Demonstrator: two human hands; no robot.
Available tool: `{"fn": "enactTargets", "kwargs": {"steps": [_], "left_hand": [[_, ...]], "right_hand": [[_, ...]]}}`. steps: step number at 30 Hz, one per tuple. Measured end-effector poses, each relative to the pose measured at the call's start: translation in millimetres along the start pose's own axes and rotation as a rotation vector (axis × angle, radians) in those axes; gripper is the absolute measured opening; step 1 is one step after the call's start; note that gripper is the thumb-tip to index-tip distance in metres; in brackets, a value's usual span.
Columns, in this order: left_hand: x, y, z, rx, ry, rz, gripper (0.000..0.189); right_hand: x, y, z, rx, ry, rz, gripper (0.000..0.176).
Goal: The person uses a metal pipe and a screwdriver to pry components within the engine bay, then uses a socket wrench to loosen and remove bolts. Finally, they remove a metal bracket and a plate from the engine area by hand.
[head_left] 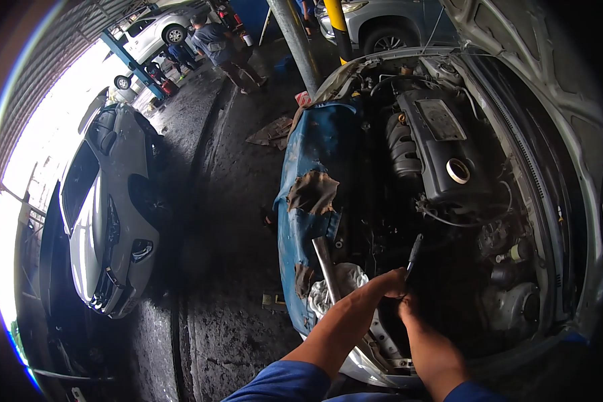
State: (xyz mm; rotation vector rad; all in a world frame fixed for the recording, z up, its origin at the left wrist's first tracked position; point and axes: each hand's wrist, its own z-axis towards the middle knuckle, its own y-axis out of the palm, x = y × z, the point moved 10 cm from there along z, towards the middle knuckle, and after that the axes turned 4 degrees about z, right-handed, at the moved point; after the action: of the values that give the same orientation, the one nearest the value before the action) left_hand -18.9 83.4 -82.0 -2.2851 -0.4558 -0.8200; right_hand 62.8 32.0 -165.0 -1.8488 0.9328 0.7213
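Note:
Both hands are inside the engine bay of a car with its hood raised. My left hand [395, 283] is closed around a slim grey metal tool [415, 250], whose end points up and away; its exact kind does not show. Just below, my right hand [407, 307] is close against the left, its fingers lost in dark shadow. The black engine cover [435, 147] with a roll of tape [457, 171] on it lies beyond my hands. To the left, a metal tube [325, 264] rests over the front edge near crumpled silvery material [348, 276].
A blue fender cover [318, 144] with a brown rag [313, 193] drapes the car's front. The raised hood [549, 74] hangs at right. A silver car [124, 201] stands at left. A person [218, 50] walks near a pole [295, 43]; a white vehicle [157, 30] is on a lift.

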Motion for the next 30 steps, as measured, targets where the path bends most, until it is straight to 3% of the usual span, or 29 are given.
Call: {"fn": "enactTargets", "kwargs": {"steps": [7,12,16,19,21,25,27,29,30], "left_hand": [[-2.2,-1.5,9.2,0.014,0.017,0.000,0.072],[7.6,-1.6,-0.7,-0.141,0.014,0.221,0.081],[9.5,1.1,6.0,-0.130,0.112,0.304,0.083],[11.9,-1.6,3.7,-0.114,0.108,0.210,0.082],[4.5,3.6,4.8,-0.173,0.017,-0.019,0.080],[24.9,-13.5,-6.3,-0.096,0.053,0.004,0.072],[51.5,-24.7,-38.5,-0.206,-0.021,-0.399,0.061],[55.4,-39.1,-23.8,0.115,0.398,-0.201,0.052],[59.4,-46.4,-29.4,0.060,0.309,-0.194,0.050]], "right_hand": [[1.3,-2.2,0.1,0.006,0.018,-0.004,0.042],[1.6,-2.5,1.4,0.020,0.024,0.007,0.041],[2.6,-5.0,2.6,0.029,0.031,0.006,0.041],[2.5,-5.5,5.4,0.040,0.034,0.008,0.041],[4.4,-7.5,6.7,0.049,0.038,0.005,0.041],[6.2,-9.4,5.2,0.071,0.037,0.006,0.041],[11.6,-10.7,8.8,0.101,0.034,0.011,0.041],[14.3,-14.5,5.7,0.125,0.046,-0.005,0.041],[12.4,-15.1,3.9,0.139,0.046,-0.021,0.041]]}}
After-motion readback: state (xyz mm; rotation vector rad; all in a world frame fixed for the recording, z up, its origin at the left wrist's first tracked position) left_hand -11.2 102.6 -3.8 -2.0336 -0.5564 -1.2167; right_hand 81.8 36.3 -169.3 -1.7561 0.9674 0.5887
